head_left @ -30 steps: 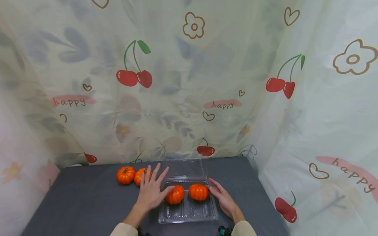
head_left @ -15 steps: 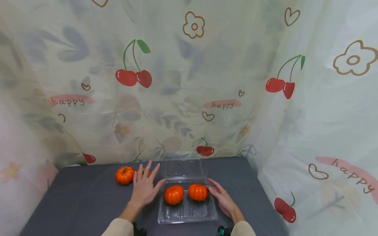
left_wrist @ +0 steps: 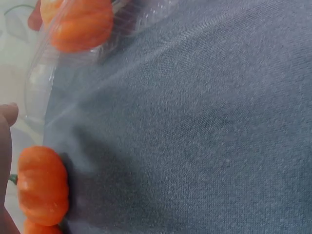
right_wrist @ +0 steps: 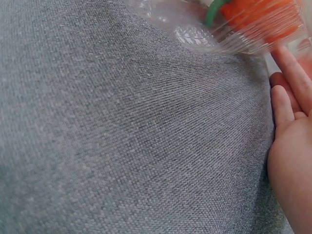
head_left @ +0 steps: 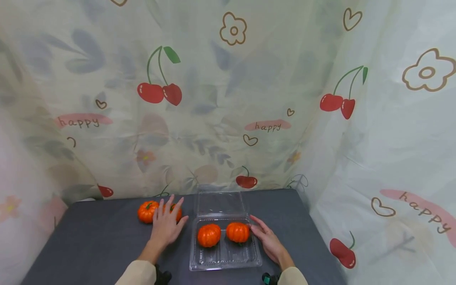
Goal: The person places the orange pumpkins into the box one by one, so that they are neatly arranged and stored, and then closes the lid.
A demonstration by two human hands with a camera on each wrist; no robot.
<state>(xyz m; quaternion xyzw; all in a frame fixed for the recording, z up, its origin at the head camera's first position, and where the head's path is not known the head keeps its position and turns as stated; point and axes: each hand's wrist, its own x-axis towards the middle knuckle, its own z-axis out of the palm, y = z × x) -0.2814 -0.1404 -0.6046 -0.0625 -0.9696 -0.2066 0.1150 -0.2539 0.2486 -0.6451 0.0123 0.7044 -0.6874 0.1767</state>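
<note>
A clear plastic clamshell tray [head_left: 225,259] lies open on the grey table, its lid [head_left: 221,203] folded back. Two small orange pumpkins sit in its far half, one on the left [head_left: 209,235] and one on the right [head_left: 237,232]. My left hand [head_left: 166,221] is open with fingers spread, lying over a loose pumpkin [head_left: 176,213] left of the tray; another loose pumpkin [head_left: 147,211] sits beside it. My right hand [head_left: 266,238] is open, its straight fingers against the tray's right side. In the left wrist view a loose pumpkin [left_wrist: 43,185] lies just under my palm.
The grey cloth-covered table [head_left: 99,245] is enclosed at the back and both sides by a translucent curtain printed with cherries [head_left: 228,99]. In the right wrist view the tray's wall [right_wrist: 204,29] lies beside my fingers [right_wrist: 285,105].
My left hand has let go of the left pumpkin in the tray and moved left and away, over the loose pumpkin. The right hand has stayed at the tray's side.
</note>
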